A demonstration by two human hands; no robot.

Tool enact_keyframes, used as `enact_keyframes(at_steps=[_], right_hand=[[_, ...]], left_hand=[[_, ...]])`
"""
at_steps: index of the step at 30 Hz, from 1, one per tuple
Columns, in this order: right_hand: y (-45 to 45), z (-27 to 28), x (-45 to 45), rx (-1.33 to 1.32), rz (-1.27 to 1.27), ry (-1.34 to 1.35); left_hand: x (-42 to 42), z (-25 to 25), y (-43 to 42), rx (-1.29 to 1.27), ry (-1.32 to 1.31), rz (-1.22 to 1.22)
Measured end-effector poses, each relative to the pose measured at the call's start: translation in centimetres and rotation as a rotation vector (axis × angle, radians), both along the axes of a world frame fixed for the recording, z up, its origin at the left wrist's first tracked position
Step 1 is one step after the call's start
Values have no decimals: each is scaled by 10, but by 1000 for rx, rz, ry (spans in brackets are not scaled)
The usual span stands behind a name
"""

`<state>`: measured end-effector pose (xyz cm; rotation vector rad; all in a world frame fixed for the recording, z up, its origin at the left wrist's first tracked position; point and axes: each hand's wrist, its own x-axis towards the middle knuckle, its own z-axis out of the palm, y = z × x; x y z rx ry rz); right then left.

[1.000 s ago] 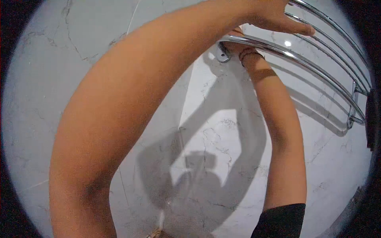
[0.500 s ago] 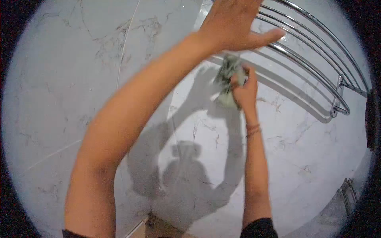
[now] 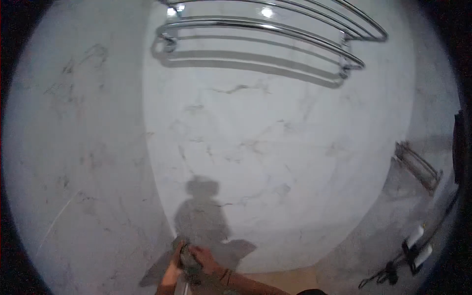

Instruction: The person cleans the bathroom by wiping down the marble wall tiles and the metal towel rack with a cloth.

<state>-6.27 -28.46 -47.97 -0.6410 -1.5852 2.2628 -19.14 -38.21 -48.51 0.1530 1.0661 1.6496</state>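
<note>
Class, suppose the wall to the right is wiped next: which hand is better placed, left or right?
Probably the right hand: it is at the cloth, on the side nearer that wall. The left hand is farther left, across the cloth.

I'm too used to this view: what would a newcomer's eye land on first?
Probably the shiny rack across the top of the veined wall, with its curved bars and their shadows beneath. Next, the person's dark shadow, low and left of centre. Below it, at the bottom edge, the left hand and right hand hold what looks like a grey cloth.
</note>
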Motion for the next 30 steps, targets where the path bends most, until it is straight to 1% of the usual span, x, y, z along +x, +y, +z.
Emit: enact_keyframes(at_steps=[1,2,3,4,5,6,8,10,11,14,15,16,17,19,20,21,22,23,24,25,26,27,28,30], right_hand=[[-10,-28,3,-149,-42,-66],[-17,-55,11,529,162,63],[-23,-87,18,1187,113,247],[-35,-89,29,1091,130,294],[-38,-87,35,894,186,280],[-40,-86,43,780,231,266],[-39,-84,61,668,306,245],[-38,-84,79,629,380,244],[-36,-84,88,629,412,256],[-27,-84,105,644,511,343],[-26,-69,122,481,523,215],[-27,-70,118,431,536,362],[-29,-72,114,374,559,508],[-37,-85,106,443,572,809],[-34,-79,118,489,613,683],[-36,-76,130,489,599,589],[-32,-66,135,238,699,372],[-27,-56,141,-19,730,142],[-20,-43,137,-523,832,-230],[-17,-29,135,-564,864,-251],[-17,-14,136,-301,937,-402],[-22,-10,138,-20,991,-524],[-30,-21,141,-42,1003,-504],[-36,-50,143,-106,799,-362]], left_hand=[[-6,-36,2,-116,49,105],[-12,-70,5,-242,120,204],[-17,-98,10,-344,185,279],[-15,-106,6,-379,212,302],[-15,-112,5,-371,242,272],[-14,-113,1,-361,269,233],[-13,-114,-14,-325,344,85],[-12,-99,-37,-249,492,-135],[-9,-82,-49,-208,610,-253],[37,17,-85,-120,1149,-527],[51,33,-94,-122,1488,-517],[64,39,-95,-245,1715,-533],[72,31,-90,-379,1930,-561],[72,-11,-87,-182,2009,-376],[75,-16,-86,-219,2044,-451],[74,-33,-86,-222,2014,-473],[73,-49,-86,-225,1984,-494],[77,-70,-92,-200,1893,-454],[81,-56,-92,-141,1962,-468],[86,-42,-88,-75,2033,-482],[98,-37,-88,-123,2002,-496],[106,-32,-86,-145,2069,-516],[108,-29,-88,-150,2150,-546],[108,-41,-90,-158,2120,-610]])
